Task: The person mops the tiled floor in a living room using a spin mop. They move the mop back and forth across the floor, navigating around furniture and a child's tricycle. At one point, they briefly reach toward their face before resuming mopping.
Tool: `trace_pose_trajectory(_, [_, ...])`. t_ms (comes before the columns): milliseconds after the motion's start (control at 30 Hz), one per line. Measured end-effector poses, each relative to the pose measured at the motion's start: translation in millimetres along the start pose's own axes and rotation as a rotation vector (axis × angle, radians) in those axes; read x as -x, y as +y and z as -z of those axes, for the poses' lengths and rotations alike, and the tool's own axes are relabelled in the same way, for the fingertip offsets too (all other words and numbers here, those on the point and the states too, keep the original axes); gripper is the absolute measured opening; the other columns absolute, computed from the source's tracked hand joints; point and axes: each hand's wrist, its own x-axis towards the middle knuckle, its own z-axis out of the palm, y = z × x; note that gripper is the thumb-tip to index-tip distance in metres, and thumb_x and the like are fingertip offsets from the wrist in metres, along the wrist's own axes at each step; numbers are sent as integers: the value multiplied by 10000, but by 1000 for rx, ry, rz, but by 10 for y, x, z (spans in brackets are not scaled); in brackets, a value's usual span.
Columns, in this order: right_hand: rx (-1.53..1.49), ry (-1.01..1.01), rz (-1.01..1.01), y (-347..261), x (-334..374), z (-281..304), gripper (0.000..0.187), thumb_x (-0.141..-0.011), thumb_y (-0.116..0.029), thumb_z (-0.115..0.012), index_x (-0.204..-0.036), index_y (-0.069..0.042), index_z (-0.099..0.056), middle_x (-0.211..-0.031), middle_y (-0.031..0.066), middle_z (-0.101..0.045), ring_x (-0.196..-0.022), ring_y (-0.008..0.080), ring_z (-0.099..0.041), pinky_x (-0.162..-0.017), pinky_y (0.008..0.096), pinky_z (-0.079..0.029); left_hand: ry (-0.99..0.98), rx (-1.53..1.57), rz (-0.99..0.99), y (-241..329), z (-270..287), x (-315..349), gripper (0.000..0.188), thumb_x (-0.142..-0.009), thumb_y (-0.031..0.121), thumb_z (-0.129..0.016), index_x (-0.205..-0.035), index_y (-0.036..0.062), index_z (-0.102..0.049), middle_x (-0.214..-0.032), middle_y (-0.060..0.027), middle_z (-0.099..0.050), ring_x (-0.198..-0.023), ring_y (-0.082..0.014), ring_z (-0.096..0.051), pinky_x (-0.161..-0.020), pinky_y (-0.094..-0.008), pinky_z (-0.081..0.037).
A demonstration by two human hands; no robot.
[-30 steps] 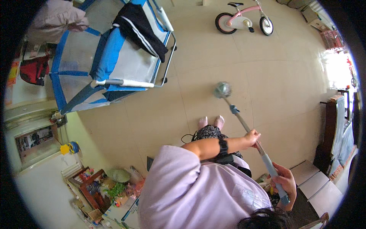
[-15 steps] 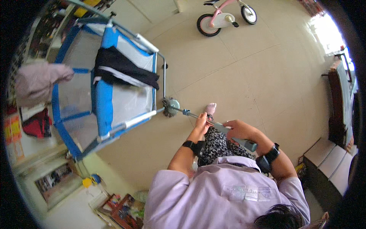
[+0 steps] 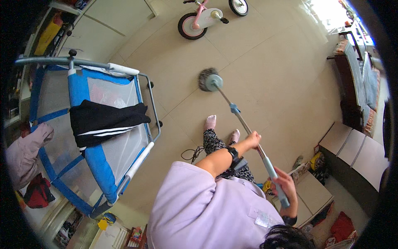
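Note:
A spin mop [image 3: 268,166] runs slantwise from my body out over the tiled floor. Its round grey-green head with dark strands [image 3: 206,79] lies on the tiles ahead of my feet. My left hand [image 3: 252,140] is closed around the metal part of the pole, below the blue-grey clamp [image 3: 234,108]. Near the pole's end, my right hand [image 3: 285,185] is wrapped around the thick pale-green grip. Both forearms wear black bands.
To the left stands a blue-framed mesh playpen [image 3: 103,174] with black striped clothing [image 3: 108,121] draped over it. A pink child's bike [image 3: 203,20] is at the far side. Dark-sided cabinets [image 3: 352,149] line the right; a black cable [image 3: 194,154] lies beside my foot.
The mop head has swung away from the playpen's corner, out to the right and farther ahead. Both hands have shifted right and closer to me with the pole, and my body has turned.

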Motion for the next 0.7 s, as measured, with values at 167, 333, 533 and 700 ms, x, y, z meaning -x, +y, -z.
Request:
trace_pose_trajectory(167, [-182,77,63,382,600,408,685,-813,-13,-596,-1467,7,-394,-896,161,-638,-532,167,-573,-397,289,-442,-387,48,105,18,-903,307,246,-965,279,-561,-1069,61,-516,-836,-127,-604,-617,-287,-657,-500,-440,-580])
trace_pose_trajectory(333, [-43,92,90,267,1076,652,746,-768,-23,-610,-1475,14,-376,-855,153,-654,-534,171,-583,-441,282,-469,-425,-12,109,334,-1210,751,195,-997,274,-512,-1035,87,-468,-800,-92,-571,-618,-249,-638,-517,-430,-570])
trace_pose_trajectory(533, [122,-119,154,-209,1062,786,735,-762,41,-611,-1463,35,-387,-823,153,-653,-507,190,-592,-400,314,-468,-246,256,35,537,-903,879,240,-1012,318,-515,-977,96,-431,-817,-91,-548,-603,-220,-591,-533,-433,-583])
trace_pose_trajectory(700, [255,-312,123,-785,512,383,683,-793,14,-592,-1457,-20,-438,-897,136,-682,-579,154,-611,-473,285,-498,-76,423,-25,746,131,794,226,-1017,327,-515,-1030,113,-443,-857,-75,-577,-708,-218,-664,-589,-408,-585])
